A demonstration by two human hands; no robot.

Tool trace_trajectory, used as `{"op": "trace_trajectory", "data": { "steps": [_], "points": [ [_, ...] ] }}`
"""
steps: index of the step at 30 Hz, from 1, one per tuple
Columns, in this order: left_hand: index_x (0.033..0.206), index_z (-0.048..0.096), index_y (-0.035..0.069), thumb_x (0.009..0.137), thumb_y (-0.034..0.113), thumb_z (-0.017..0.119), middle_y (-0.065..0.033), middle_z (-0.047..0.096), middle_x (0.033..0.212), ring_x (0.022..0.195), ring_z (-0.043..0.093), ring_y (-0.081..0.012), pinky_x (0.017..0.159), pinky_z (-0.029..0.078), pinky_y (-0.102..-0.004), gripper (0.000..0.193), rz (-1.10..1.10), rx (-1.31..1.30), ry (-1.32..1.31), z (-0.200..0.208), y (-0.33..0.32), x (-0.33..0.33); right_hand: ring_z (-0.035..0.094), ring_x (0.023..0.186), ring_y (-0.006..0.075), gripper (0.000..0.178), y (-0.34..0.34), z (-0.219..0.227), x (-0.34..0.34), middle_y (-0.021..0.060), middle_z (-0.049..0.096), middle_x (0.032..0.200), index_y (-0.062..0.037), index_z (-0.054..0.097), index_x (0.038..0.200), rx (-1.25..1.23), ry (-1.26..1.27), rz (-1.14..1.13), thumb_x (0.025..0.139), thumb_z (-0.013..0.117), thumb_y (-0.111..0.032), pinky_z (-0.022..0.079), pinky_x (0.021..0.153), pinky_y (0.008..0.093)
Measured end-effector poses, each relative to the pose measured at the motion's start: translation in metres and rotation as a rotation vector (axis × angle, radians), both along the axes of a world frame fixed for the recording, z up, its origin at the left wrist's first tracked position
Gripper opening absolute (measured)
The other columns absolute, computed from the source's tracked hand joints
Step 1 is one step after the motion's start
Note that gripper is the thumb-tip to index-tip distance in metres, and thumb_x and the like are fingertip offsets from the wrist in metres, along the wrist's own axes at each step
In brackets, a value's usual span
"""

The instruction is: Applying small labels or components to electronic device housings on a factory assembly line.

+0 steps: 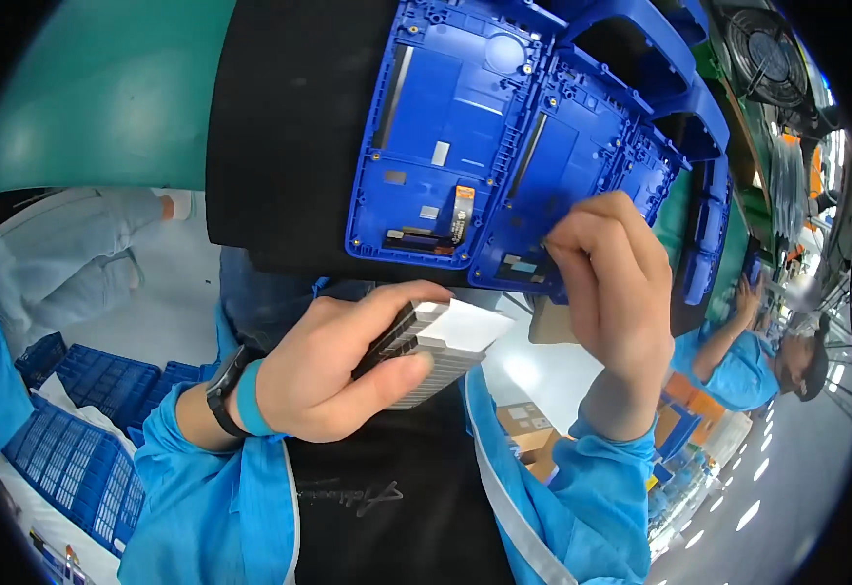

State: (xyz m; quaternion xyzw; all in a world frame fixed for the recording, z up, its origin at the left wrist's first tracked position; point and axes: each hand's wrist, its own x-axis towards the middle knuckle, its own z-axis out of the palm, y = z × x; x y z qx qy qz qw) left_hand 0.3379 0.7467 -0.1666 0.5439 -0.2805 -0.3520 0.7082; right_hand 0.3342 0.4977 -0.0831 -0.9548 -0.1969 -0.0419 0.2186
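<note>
My left hand (333,375) is closed around a stack of sheets (445,349) with dark strips and a white top leaf, thumb across its face. It holds the stack below the near edge of the blue plastic housings. My right hand (619,278) is pinched above the second blue housing (572,136), near its lower right part. Whatever lies between its fingertips, if anything, is too small to make out. To the left lies the first blue housing (460,102), open side up, with a flex cable (462,216) at its lower right and small silver patches inside.
The housings rest in a row on a black mat (285,136) over a green tabletop (114,97). Blue crates (70,468) stand at lower left. A co-worker in blue (743,370) is at the right, a fan (765,54) at the far right. Another person's legs (65,253) show at left.
</note>
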Motion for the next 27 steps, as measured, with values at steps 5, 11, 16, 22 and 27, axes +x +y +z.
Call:
{"op": "trace_trajectory", "data": {
  "steps": [5,11,16,22,27],
  "points": [
    [0.13,0.046,-0.008,0.096,0.019,0.057,-0.0189,0.069,0.102,0.088,0.071,-0.0258,0.079,0.054,-0.0322,0.045,-0.02,0.088,-0.027,-0.007,-0.003,-0.002,0.062,0.073,0.0287,0.02,-0.004,-0.001,0.014,0.0106,0.059,0.085,-0.0015,0.059,0.089,-0.149,0.061,0.06,0.073,0.069,0.005,0.051,0.06,0.0362],
    [0.13,0.046,-0.007,0.098,0.02,0.056,-0.0199,0.069,0.102,0.089,0.072,-0.026,0.079,0.055,-0.0321,0.043,0.009,0.065,0.054,-0.011,0.001,-0.002,0.059,0.07,0.0303,0.018,0.002,0.004,0.017,0.0122,0.058,0.084,0.0013,0.058,0.086,-0.211,0.14,0.078,0.073,0.068,0.01,0.048,0.061,0.0367],
    [0.13,0.046,-0.008,0.097,0.019,0.055,-0.0208,0.069,0.103,0.089,0.072,-0.0272,0.079,0.055,-0.0329,0.043,0.005,0.052,0.025,-0.01,0.002,0.001,0.062,0.076,0.0288,0.022,0.002,0.006,0.02,0.0102,0.058,0.084,-0.0006,0.06,0.09,-0.292,0.16,0.104,0.069,0.066,0.001,0.052,0.061,0.0363],
    [0.13,0.045,-0.01,0.096,0.018,0.056,-0.0221,0.069,0.101,0.088,0.072,-0.0287,0.078,0.056,-0.0336,0.045,0.016,0.021,0.02,-0.01,-0.001,0.002,0.06,0.071,0.0311,0.018,0.005,0.006,0.021,0.0129,0.058,0.082,0.0022,0.058,0.087,-0.261,0.16,0.072,0.073,0.067,0.01,0.048,0.062,0.0373],
    [0.13,0.045,-0.01,0.096,0.017,0.056,-0.0222,0.069,0.1,0.087,0.072,-0.0287,0.077,0.056,-0.0331,0.045,0.011,0.021,0.033,-0.009,-0.002,0.005,0.06,0.07,0.0305,0.018,0.006,0.006,0.021,0.0122,0.058,0.082,0.002,0.059,0.087,-0.286,0.157,0.064,0.073,0.069,0.009,0.048,0.061,0.0369]
  ]
}}
